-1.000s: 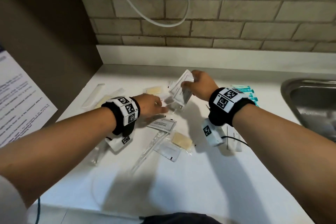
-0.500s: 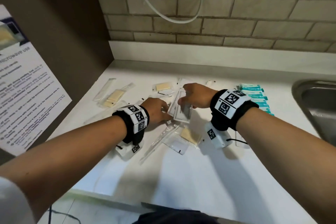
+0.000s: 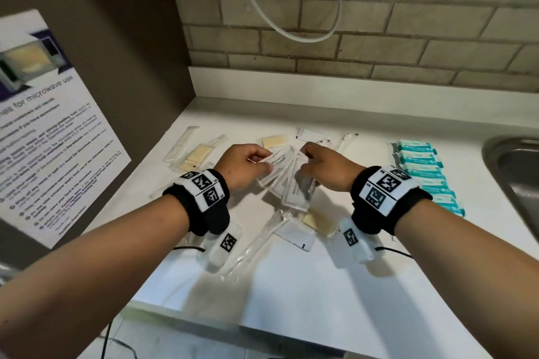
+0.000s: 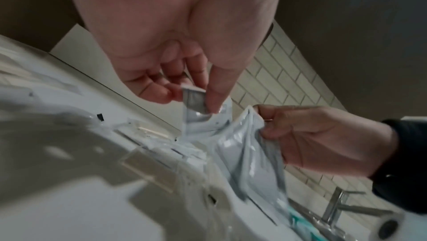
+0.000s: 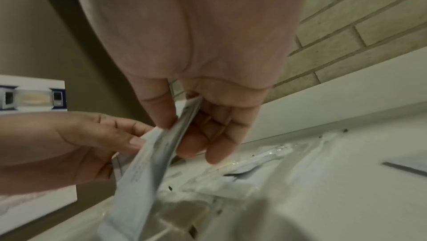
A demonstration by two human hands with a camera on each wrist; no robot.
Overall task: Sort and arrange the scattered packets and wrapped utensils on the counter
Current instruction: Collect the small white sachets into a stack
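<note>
Packets (image 3: pixel 287 181) of flat white foil are held fanned above the counter (image 3: pixel 291 285), between both hands; their print is only partly readable, and their lower ends are hidden behind the right hand (image 3: pixel 326 169). One packet edge is pinched by the curled thumb and fingers of the left hand (image 3: pixel 242 166). The rest of the fan is gripped by the right thumb and curled fingers. The long axes run from the far side of the counter toward the person. Teal packets (image 3: pixel 425 175) are lined up in a row right of the fan, beside the steel sink (image 3: pixel 513 172). Clear wrapped utensils (image 3: pixel 256 239) lie below the fan, blurred.
</note>
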